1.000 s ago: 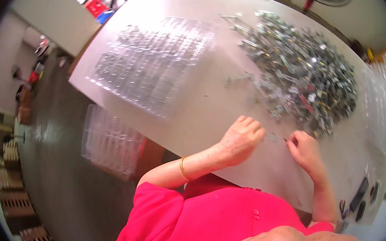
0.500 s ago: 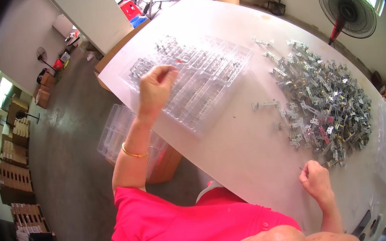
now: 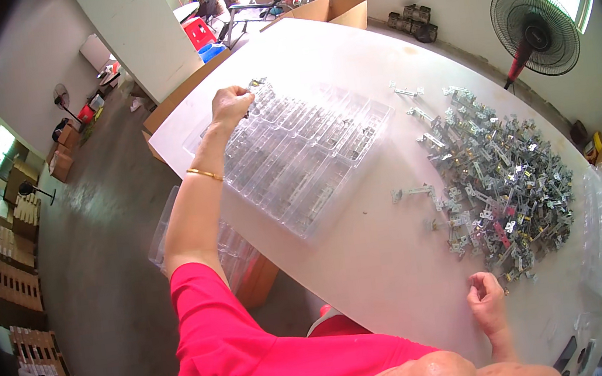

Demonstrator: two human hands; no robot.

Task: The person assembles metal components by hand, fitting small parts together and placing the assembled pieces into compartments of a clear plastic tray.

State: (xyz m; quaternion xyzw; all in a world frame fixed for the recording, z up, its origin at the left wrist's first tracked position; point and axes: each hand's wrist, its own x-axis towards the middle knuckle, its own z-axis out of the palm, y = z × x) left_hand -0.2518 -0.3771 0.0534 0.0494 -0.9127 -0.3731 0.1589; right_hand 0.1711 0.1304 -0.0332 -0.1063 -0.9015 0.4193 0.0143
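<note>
Off the far right edge of the white table, a black pedestal fan stands on a red pole near the windows. An open cardboard box sits on the floor past the table's far edge, with a folding chair and a red stool beyond it. Below the table's left edge rests a stack of spare clear trays. Wooden pallets line the far left wall, beside a small floor fan.
</note>
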